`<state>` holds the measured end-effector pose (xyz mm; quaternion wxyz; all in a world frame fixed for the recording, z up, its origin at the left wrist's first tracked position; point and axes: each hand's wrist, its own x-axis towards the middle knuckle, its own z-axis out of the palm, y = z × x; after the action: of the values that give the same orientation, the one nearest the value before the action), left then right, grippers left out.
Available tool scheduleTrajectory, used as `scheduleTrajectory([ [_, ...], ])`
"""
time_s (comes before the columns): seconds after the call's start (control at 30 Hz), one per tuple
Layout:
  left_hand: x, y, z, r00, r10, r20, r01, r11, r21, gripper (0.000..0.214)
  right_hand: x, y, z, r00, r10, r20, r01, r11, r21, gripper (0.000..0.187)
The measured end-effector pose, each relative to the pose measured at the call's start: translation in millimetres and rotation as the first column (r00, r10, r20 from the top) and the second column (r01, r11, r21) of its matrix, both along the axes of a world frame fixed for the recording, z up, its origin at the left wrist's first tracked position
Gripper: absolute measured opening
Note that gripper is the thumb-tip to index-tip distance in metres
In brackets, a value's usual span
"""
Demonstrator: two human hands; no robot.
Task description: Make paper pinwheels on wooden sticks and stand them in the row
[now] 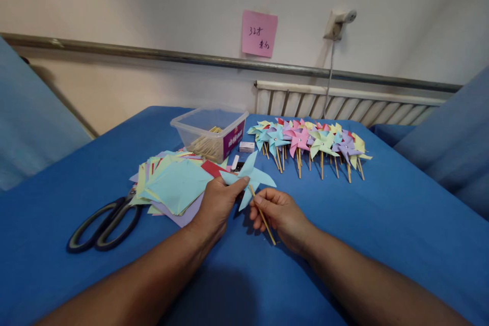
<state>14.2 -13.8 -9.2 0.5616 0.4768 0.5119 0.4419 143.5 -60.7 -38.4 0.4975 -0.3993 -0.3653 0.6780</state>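
The left hand pinches a light-blue paper pinwheel near its centre, thumb on top, presumably to keep the folds gathered. The right hand grasps a slim wooden stick between thumb and fingertips, probably to steady it there; I can't tell whether they're joined. Both are above the middle of the blue-covered table. The stick's long axis slants, top at the pinwheel, bottom toward the near edge and slightly right.

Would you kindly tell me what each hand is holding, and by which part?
The left hand pinches the light-blue pinwheel near its centre; the right hand holds the wooden stick by its upper part.
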Motion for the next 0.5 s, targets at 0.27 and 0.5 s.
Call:
scheduleTrajectory([
  [0.27, 1.1, -3.2, 1.4, 1.0, -0.002, -0.026, 0.002, 1.0, 0.005, 0.024, -0.9, -1.2, 0.5, 1.0, -0.013, -0.005, 0.013, 1.0, 0.005, 0.033],
  [0.5, 2.3, -4.7, 1.4, 1.0, -0.003, -0.021, 0.002, 1.0, -0.012, 0.025, -1.2, -0.3, 1.8, 0.999, -0.022, -0.025, 0.021, 1.0, -0.017, 0.035],
])
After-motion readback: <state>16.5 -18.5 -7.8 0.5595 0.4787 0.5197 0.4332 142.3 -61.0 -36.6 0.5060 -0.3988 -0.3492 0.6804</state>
